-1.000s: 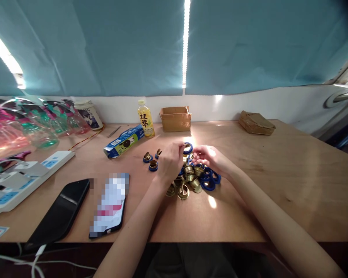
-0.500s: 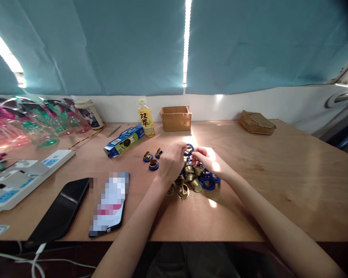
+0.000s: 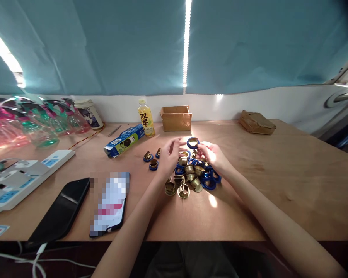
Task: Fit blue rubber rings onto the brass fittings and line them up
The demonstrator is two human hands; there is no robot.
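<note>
A heap of brass caps and blue rings (image 3: pixel 193 175) lies mid-table in front of me. Above its far side my right hand (image 3: pixel 214 155) pinches a blue ring with a brass cap in it (image 3: pixel 193 143) at fingertip height. My left hand (image 3: pixel 170 154) hovers just left of that piece, fingers apart and curled, touching nothing that I can see. Three finished brass-and-blue pieces (image 3: pixel 152 158) sit on the wood to the left of my left hand.
Two phones (image 3: pixel 60 212) lie at the front left, beside a white power strip (image 3: pixel 20 177). A blue carton (image 3: pixel 124 140), a yellow drink bottle (image 3: pixel 145 118), a small cardboard box (image 3: pixel 176 118) and a flat brown packet (image 3: pixel 256 122) stand along the back. Plastic bottles (image 3: pixel 31 123) crowd the far left.
Both hands were pressed together on the ring piece; now my left hand has let go and drawn slightly left, and my right hand holds the piece up alone.
</note>
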